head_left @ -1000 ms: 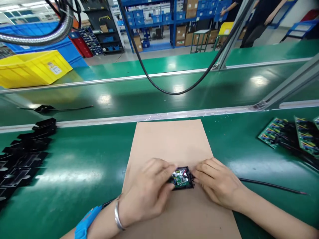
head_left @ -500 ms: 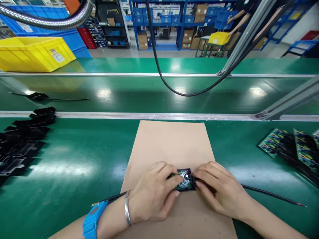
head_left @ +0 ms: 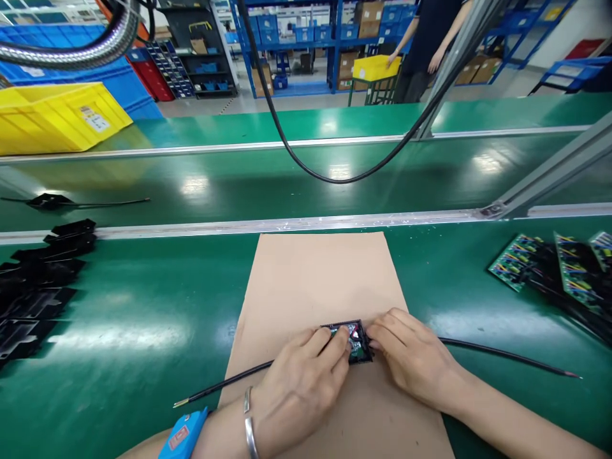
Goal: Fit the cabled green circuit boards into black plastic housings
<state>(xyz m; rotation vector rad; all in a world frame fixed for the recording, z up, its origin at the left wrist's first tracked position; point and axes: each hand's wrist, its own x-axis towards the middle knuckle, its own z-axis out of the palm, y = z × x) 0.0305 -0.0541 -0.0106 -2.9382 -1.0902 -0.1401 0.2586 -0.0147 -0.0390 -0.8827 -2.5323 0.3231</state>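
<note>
A small black plastic case with a green circuit board inside lies on a brown cardboard sheet. My left hand covers its left part, fingertips pressed onto the board and the case. At the case's right end, my right hand pinches the black cable where it leaves the housing; the fingers hide that joint. Another black cable with bare wire ends emerges from under my left hand. A blue wrist strap and a silver bracelet are on my left arm.
Black case parts are stacked at left; several circuit boards with cables lie at right. A cased piece with cables rests beyond the metal rail. A black cable hangs ahead. A co-worker touches a yellow bin.
My left hand has shifted over the board, its fingers now flatter and closer together, and more of the left cable shows. The view has tilted slightly. The co-worker has moved left with the yellow bin.
</note>
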